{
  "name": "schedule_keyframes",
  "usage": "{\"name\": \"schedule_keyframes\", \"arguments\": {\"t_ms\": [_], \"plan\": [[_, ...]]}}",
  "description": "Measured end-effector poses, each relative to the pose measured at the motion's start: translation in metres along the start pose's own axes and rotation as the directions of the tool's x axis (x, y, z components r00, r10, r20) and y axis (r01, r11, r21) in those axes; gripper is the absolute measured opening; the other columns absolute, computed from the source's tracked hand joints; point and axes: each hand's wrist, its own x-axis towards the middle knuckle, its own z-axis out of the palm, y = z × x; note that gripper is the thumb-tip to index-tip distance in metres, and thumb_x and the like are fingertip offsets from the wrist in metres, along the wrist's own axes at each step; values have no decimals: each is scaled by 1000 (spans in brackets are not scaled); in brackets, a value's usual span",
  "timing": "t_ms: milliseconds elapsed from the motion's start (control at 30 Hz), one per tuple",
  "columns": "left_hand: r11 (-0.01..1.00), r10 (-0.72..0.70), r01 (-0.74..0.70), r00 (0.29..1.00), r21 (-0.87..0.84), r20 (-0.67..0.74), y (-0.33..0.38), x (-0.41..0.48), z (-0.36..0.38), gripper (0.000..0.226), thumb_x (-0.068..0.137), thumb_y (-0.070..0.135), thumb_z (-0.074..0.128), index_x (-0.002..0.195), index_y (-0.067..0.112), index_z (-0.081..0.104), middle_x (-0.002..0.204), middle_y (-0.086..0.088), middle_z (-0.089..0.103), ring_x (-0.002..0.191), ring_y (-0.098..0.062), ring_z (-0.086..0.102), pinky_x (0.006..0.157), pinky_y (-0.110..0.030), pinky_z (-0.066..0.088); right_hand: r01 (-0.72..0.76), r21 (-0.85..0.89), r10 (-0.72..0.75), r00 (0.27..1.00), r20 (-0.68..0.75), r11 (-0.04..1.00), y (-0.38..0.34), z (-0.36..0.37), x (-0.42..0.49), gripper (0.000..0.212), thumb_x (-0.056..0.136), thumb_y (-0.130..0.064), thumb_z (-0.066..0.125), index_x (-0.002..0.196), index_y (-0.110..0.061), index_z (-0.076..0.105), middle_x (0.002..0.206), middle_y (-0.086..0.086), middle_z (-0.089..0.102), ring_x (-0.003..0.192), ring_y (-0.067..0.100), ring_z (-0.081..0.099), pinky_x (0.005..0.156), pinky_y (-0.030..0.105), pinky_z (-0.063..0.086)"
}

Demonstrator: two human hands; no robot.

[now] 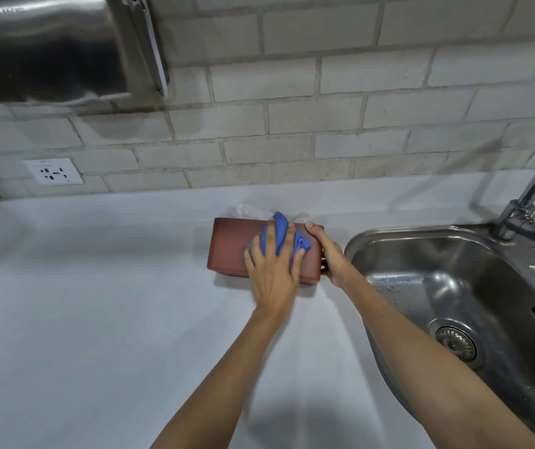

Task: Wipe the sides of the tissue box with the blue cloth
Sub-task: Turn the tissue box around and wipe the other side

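Observation:
A brown rectangular tissue box (231, 246) lies on the white counter, with a bit of white tissue (247, 210) showing behind its far edge. My left hand (272, 273) presses a crumpled blue cloth (281, 234) flat against the box's near-facing side, fingers spread over the cloth. My right hand (329, 252) grips the box's right end, thumb on top. The hands cover the box's right half.
A stainless steel sink (447, 280) with a drain (455, 342) sits just right of the box, its tap (525, 205) at the back right. A wall socket (54, 171) and a steel dispenser (55, 47) are on the brick wall at left. The white counter (91, 286) stretches left and toward me.

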Motion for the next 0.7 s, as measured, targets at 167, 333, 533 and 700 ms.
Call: {"name": "schedule_keyframes", "arguments": {"t_ms": [167, 333, 533, 700], "plan": [[988, 149, -150, 989, 40, 5, -23, -31, -2, 47, 88, 40, 41, 126, 20, 62, 132, -14, 60, 106, -40, 63, 89, -53, 52, -13, -28, 15, 999, 39, 1000, -2, -3, 2, 57, 56, -71, 64, 88, -25, 70, 83, 0, 73, 83, 21, 68, 70, 32, 53], [987, -153, 154, 988, -52, 32, -14, 7, 1, 45, 95, 36, 45, 138, 22, 48, 147, -14, 43, 126, -40, 46, 105, -51, 35, -28, -1, 28, 999, 41, 1000, -1, -1, 1, 50, 66, -68, 62, 94, -26, 65, 92, 3, 68, 86, 22, 63, 73, 33, 52], [999, 47, -47, 999, 12, 4, 4, 3, 5, 47, 91, 43, 41, 131, 24, 56, 134, -14, 58, 115, -37, 58, 97, -49, 47, -53, 4, 53, 998, 26, 999, -1, -3, 3, 54, 67, -67, 61, 98, -22, 68, 97, 4, 70, 91, 21, 64, 77, 34, 52], [944, -325, 320, 944, -84, -51, -49, 26, 7, 46, 96, 36, 46, 140, 23, 46, 150, -15, 38, 127, -39, 42, 108, -49, 30, -36, 26, 35, 999, 36, 999, 0, -4, 2, 48, 73, -61, 62, 99, -20, 63, 91, 3, 64, 82, 21, 60, 78, 35, 50]]}}
